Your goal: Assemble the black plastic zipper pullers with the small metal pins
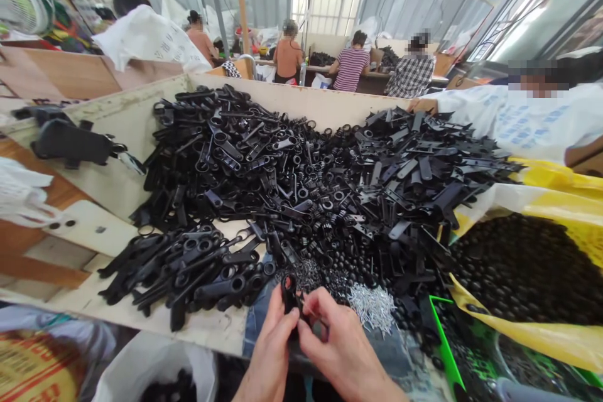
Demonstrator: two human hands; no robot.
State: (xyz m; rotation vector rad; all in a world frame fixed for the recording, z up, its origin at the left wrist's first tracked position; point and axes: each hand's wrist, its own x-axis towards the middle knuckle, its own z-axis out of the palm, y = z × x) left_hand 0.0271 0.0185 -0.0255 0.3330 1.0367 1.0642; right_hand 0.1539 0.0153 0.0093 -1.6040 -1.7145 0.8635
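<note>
I'm seeing 1 black ringed part (294,306) sitting between 2 hands: left hand (274,334) is pinching it, right hand (333,330) is holding bent fingers at its right side, pinch contents unclear.

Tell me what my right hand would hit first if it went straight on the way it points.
Your right hand would likely first meet the black ringed part held in your left hand; its fingertips are right by it, though whether they touch is unclear.

And no wording comes up readable here: blurred dark characters on the white sack (153,38), smeared blue print on the right-hand bag (527,116), fuzzy red marks on the yellow bag (38,361).
</note>
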